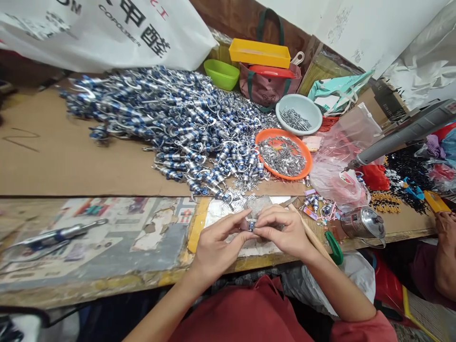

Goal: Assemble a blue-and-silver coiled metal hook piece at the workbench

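Note:
My left hand (pixel 221 240) and my right hand (pixel 283 228) meet above the near edge of the bench, fingertips almost touching. Between them is a small blue and silver metal part (pixel 251 225), pinched by the fingers of both hands and partly covered by them. A grey block (pixel 261 201) lies just behind the fingers. Beyond it rises a large pile of blue and silver metal assemblies (pixel 178 118). One more such assembly (pixel 57 237), blurred, shows at the left, over the near bench surface.
An orange plate (pixel 309 164) holds small metal plates; a pale bowl (pixel 317 111) holds metal pins. A wooden handle (pixel 313 235) lies beside my right hand. A metal cup (pixel 359 223) and an overhead tool (pixel 402 133) are at right. Another person's hand (pixel 445 228) is far right.

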A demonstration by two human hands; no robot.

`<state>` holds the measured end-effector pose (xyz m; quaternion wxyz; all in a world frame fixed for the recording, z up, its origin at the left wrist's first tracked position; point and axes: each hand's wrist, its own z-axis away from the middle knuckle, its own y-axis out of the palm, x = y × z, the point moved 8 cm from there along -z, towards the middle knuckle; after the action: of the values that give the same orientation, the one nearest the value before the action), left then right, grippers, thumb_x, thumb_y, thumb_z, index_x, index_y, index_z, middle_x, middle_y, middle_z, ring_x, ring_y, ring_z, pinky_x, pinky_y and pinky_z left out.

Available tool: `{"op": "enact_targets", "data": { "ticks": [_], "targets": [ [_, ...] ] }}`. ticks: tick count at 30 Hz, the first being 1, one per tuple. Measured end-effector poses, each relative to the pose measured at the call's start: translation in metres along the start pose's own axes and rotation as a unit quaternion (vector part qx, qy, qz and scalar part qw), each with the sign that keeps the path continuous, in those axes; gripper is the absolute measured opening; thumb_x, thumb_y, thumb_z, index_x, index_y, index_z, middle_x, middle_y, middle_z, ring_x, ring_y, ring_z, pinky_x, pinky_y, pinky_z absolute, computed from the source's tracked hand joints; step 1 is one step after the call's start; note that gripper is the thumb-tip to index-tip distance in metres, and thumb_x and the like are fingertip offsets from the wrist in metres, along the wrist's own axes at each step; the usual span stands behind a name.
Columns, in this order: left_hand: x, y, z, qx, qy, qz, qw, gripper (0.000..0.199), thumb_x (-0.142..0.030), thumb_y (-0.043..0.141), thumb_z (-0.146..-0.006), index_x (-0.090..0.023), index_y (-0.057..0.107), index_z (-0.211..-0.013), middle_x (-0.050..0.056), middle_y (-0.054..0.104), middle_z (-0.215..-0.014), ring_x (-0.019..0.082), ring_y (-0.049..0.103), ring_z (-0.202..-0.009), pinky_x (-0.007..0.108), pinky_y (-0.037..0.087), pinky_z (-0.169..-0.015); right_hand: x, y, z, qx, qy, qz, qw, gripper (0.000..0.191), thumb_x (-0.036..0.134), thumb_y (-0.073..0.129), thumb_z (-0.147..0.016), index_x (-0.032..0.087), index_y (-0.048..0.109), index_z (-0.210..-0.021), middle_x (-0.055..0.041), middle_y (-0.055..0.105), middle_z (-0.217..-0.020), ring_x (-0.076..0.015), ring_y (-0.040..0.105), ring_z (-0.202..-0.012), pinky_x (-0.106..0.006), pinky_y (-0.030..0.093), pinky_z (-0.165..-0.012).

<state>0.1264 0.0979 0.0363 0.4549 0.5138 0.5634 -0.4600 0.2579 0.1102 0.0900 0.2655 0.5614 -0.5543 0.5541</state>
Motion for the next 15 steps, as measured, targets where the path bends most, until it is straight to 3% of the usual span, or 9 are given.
{"op": "enact_targets", "data": {
  "ticks": [4,8,12,15],
  "targets": [
    [-0.025,0.001,0.000,0.023,0.081,-0.032,0.996,0.021,-0.013,0.062,-0.070,-0.021,0.074,-0.085,0.004,0.068,-0.073,0.014,0.061,-0.065,0.024,0.051,-0.061,-0.014,0.001,0.006,-0.015,0.041,-0.046,0.998,0.018,0.038,0.070,-0.070,0.020,0.068,-0.066,-0.0018,0.062,-0.071,-0.0143,0.059,-0.073,-0.028,0.049,-0.068],
    [-0.031,0.002,0.003,0.037,0.093,0.009,0.995,0.021,-0.011,0.063,-0.070,-0.023,0.075,-0.081,0.003,0.066,-0.068,0.013,0.060,-0.061,0.021,0.048,-0.053,-0.020,-0.001,0.015,-0.032,0.070,-0.062,0.995,0.021,0.041,0.070,-0.070,0.020,0.068,-0.069,-0.0017,0.059,-0.075,-0.0137,0.058,-0.074,-0.027,0.049,-0.068],
    [-0.023,-0.001,0.004,0.031,0.048,0.031,0.998,0.017,-0.012,0.067,-0.067,-0.025,0.075,-0.075,0.001,0.066,-0.067,0.011,0.059,-0.060,0.019,0.046,-0.052,0.000,-0.004,0.022,-0.036,-0.033,0.036,0.998,0.015,0.033,0.063,-0.078,0.021,0.067,-0.087,-0.0034,0.061,-0.083,-0.0143,0.060,-0.079,-0.028,0.051,-0.071],
    [-0.022,-0.003,0.004,0.029,0.042,0.027,0.998,0.015,-0.012,0.068,-0.067,-0.024,0.075,-0.073,0.001,0.066,-0.067,0.012,0.059,-0.060,0.020,0.046,-0.054,0.018,-0.003,0.029,-0.031,-0.146,0.129,0.980,0.025,0.024,0.063,-0.079,0.021,0.060,-0.105,-0.0061,0.063,-0.091,-0.0161,0.061,-0.085,-0.029,0.052,-0.074]
  ]
}}
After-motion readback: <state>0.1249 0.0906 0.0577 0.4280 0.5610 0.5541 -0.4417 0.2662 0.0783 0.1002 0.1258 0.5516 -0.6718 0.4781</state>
